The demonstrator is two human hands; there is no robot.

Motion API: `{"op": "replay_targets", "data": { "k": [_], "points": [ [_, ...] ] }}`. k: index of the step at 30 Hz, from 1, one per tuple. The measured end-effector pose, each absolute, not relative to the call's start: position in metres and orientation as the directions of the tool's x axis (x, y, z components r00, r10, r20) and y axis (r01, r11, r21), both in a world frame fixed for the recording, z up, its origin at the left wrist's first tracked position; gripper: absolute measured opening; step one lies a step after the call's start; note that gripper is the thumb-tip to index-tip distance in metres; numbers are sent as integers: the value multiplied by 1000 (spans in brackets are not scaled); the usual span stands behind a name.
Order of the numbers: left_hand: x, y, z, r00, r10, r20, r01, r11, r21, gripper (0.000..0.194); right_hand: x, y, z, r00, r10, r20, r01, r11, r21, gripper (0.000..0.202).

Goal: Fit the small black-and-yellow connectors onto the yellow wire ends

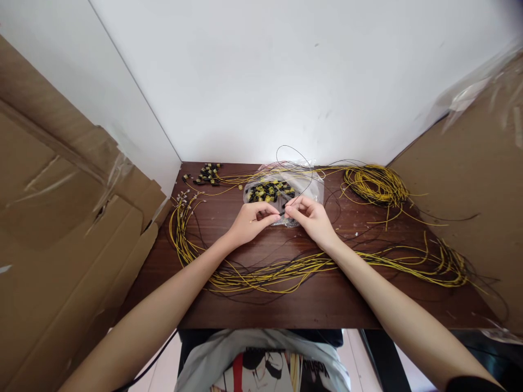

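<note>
My left hand (254, 221) and my right hand (309, 216) meet fingertip to fingertip over the front of a clear plastic bag (314, 188). Both are closed in a pinch. A small black part (281, 214) shows at the left fingertips; its kind is too small to tell. From the right fingers a thin black wire (311, 175) rises and loops above the bag. Inside the bag, just beyond my hands, lie several small black-and-yellow connector-like pieces (267, 191).
More black-and-yellow pieces (208, 173) lie at the back left. A coil of yellow wires (376, 185) sits at the back right. A long bundle of yellow and black wires (269, 275) curves under my forearms. Cardboard (61, 218) flanks the brown table (278, 313); a white wall (261, 81) stands behind.
</note>
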State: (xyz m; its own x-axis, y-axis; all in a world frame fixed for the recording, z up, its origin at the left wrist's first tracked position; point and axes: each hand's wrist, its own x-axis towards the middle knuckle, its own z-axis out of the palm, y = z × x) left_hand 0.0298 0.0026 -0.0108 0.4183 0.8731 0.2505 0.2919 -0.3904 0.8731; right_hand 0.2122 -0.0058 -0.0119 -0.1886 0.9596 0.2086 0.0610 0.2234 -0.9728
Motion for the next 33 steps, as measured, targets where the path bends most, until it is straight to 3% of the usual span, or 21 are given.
{"op": "replay_targets", "data": {
  "k": [7,33],
  "points": [
    [30,3,-10,427,867,258,281,-398,873,17,213,-7,-13,-233,947,220,123,253,-960,25],
    [28,2,-8,447,839,311,297,-467,833,18,212,-7,-11,-210,962,174,83,195,-977,26]
  ]
}}
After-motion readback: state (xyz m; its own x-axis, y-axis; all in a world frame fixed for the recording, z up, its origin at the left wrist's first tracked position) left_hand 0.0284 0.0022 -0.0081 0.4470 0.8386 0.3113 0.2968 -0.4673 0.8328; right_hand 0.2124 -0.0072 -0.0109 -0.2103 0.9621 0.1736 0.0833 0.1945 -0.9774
